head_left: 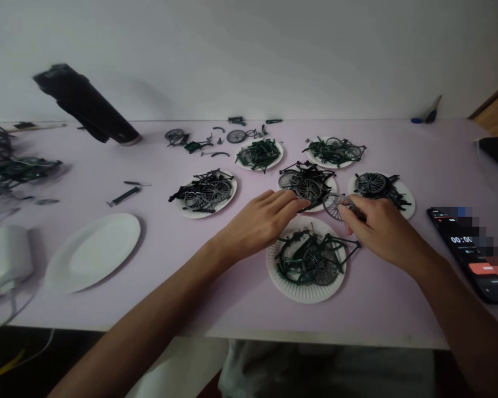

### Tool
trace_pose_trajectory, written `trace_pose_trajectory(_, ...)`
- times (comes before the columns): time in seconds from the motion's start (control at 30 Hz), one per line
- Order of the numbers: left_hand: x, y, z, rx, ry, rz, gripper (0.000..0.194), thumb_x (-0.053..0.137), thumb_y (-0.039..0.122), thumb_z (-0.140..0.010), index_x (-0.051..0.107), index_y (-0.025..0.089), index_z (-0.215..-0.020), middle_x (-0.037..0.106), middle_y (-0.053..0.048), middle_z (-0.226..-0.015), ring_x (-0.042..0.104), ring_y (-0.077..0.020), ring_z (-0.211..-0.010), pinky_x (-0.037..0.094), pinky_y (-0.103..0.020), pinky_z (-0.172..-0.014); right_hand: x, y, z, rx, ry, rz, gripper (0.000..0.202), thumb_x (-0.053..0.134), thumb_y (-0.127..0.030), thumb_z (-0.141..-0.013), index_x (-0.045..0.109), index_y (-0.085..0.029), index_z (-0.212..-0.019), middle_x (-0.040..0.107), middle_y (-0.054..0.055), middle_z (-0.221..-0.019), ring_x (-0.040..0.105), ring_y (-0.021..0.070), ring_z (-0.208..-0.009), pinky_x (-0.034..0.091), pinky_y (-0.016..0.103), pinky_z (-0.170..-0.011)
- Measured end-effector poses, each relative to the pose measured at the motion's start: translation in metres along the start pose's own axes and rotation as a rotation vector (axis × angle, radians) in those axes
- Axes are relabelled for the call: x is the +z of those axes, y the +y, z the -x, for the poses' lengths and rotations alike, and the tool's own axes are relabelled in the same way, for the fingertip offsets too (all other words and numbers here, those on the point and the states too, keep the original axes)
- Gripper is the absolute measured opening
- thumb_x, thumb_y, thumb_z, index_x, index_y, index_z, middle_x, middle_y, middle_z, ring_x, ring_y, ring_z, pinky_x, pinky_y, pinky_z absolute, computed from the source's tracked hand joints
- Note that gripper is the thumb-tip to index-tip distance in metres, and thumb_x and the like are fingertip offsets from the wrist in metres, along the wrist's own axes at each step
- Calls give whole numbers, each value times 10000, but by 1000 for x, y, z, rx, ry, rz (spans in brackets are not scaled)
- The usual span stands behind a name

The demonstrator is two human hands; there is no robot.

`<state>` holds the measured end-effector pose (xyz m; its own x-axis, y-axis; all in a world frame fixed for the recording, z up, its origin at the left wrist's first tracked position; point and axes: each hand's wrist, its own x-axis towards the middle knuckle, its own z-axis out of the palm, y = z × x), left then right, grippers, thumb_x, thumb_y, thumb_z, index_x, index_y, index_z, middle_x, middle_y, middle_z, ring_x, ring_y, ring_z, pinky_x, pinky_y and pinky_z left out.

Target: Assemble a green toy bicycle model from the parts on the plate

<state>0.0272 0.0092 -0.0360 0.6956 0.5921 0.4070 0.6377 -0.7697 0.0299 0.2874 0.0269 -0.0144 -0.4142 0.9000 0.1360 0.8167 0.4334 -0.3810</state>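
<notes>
My right hand (pixel 369 221) pinches a small spoked wheel (pixel 334 207) above the gap between the plates. My left hand (pixel 269 218) reaches over the near edge of the middle plate (pixel 334 185) of black bicycle parts, its fingers close together at the pile; whether they grip a part is hidden. Just below both hands, a fluted paper plate (pixel 307 297) holds dark green frame parts and wheels. To the right of the middle plate, another plate (pixel 409 204) bears a wheel and black parts. A plate (pixel 186 213) of black parts lies left of my left hand.
Further back are two plates of green parts (pixel 259 155) (pixel 334 152) and loose pieces (pixel 197 146). A bare plate (pixel 108 251), small tools (pixel 124 196), a dark cylinder (pixel 91 108) and a white adapter (pixel 8 260) lie left. A phone (pixel 468 254) is at right.
</notes>
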Motion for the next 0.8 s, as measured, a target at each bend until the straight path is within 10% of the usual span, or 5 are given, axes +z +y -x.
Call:
trace_pose_trajectory(0.23,7,3,-6,-401,358,555,256,423,162,-1031,625,160,-1190,601,-79,-1006,587,-138,-868,506,-270,-776,7,-1,1,-118,-16,-189,349,474,-454,-993,522,-207,-750,515,-33,-591,460,112,-532,318,271,-563)
trace_pose_trajectory(0.4,12,8,-10,-633,409,1034,158,577,258,-968,645,127,-1026,597,-12,-774,576,-114,-750,480,-242,-737,15,-4,0,-212,17,-214,296,516,-394,-989,515,-197,-768,475,-50,-595,431,95,-536,307,249,-552)
trace_pose_trajectory(0.8,10,17,-12,-576,360,1164,195,736,319,-852,741,132,-909,691,-69,-918,624,-165,-873,482,-276,-806,20,-6,2,-198,3,-327,307,496,-408,-998,569,-189,-796,568,-19,-639,513,116,-576,357,247,-567)
